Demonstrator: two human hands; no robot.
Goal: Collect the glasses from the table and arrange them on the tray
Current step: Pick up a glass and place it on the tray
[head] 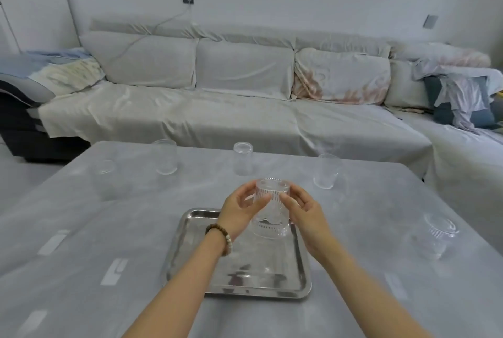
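A ribbed clear glass (270,208) stands on the far part of the steel tray (190,250). My left hand (241,208) and my right hand (302,211) hold its upper wall from both sides, fingers curled around it. More clear glasses stand on the grey table: one far left (106,180), one taller (165,156), one at the far centre (243,158), one to the right of centre (326,170), and a ribbed one near the right edge (432,234). All seem to stand upside down, though the glass is hard to read.
The grey table (109,229) bears white printed marks at its left front. A long covered sofa (217,98) runs behind the table, with piled clothes (462,92) at its right end. A beaded bracelet (221,235) sits on my left wrist.
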